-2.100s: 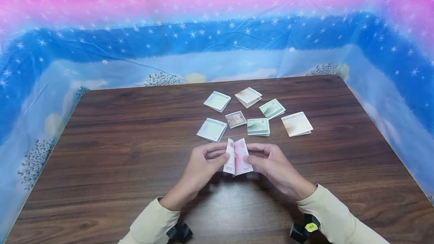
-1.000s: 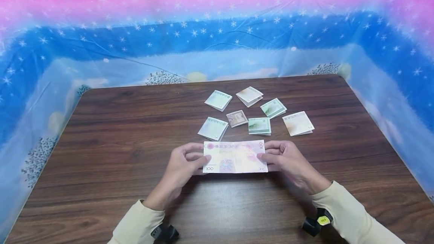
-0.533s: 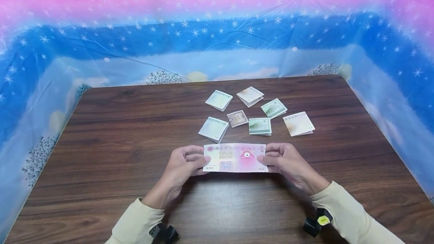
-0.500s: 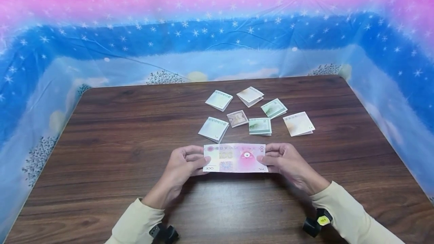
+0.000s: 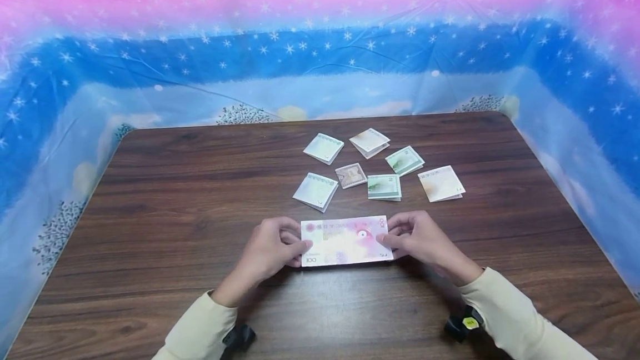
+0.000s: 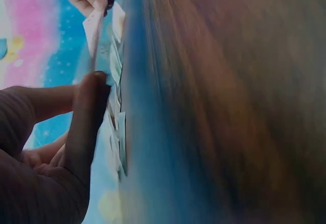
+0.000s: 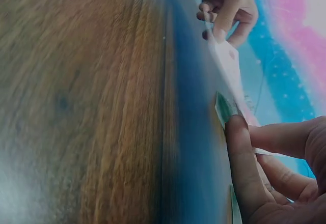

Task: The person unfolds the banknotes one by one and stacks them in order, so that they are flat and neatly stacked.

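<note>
A pink 100 banknote [image 5: 332, 243] is stretched out flat between both hands, low over the near middle of the table. My left hand [image 5: 277, 248] pinches its left end, thumb on top and fingers behind. At the other end my right hand [image 5: 420, 240] pinches it the same way. In the left wrist view the banknote [image 6: 94, 35] appears nearly edge-on beyond the left hand [image 6: 61, 142]. The right wrist view shows the banknote [image 7: 226, 63] running from the right hand [image 7: 270, 173] up to the left one.
Beyond the hands, several folded banknotes lie on the dark wood table [image 5: 175, 210]: pale green ones [image 5: 315, 190], green ones [image 5: 384, 186], a small brown one [image 5: 351, 175] and beige ones [image 5: 441, 183]. A snowflake-patterned cloth [image 5: 300, 54] hangs around the table's far and side edges.
The pink banknote was folded between the hands two seconds ago; the hands drew apart and opened it out flat. Since then it has come slightly nearer and tilted.
</note>
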The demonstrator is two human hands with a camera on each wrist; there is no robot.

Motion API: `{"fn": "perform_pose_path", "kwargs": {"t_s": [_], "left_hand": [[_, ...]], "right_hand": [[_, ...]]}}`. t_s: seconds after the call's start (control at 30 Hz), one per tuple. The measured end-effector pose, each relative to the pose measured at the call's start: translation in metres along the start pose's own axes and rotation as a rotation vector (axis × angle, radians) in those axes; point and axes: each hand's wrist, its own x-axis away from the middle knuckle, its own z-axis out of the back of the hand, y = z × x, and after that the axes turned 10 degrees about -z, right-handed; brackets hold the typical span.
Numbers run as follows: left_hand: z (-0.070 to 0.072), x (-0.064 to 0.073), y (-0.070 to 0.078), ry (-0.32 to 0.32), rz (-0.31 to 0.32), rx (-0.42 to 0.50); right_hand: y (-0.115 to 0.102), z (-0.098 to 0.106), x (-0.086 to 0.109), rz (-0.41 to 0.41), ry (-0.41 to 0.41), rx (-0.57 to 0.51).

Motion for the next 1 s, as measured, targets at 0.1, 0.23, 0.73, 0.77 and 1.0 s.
{"fn": "perform_pose_path", "kwargs": {"t_s": [0.1, 0.23, 0.73, 0.77, 1.0], "left_hand": [[-0.0006, -0.0008, 0.0004, -0.054, -0.057, -0.157], [-0.0024, -0.0018, 0.0026, -0.089, -0.085, -0.28], [-0.0077, -0.0056, 0.0042, -0.084, -0.133, -0.578], [-0.008, -0.0059, 0.0042, -0.08, -0.138, -0.592], [-0.0082, -0.006, 0.0055, -0.068, -0.142, -0.628]], "right_hand": [[0.0023, -0.0003, -0.0023, 0.035, -0.022, 0.045], [0.0048, -0.0004, -0.0048, 0.057, -0.045, 0.101], [0.0075, -0.0055, -0.0052, 0.065, 0.025, 0.316], [0.0074, -0.0058, -0.0052, 0.059, 0.033, 0.329], [0.006, -0.0065, -0.0046, 0.041, 0.088, 0.407]]}}
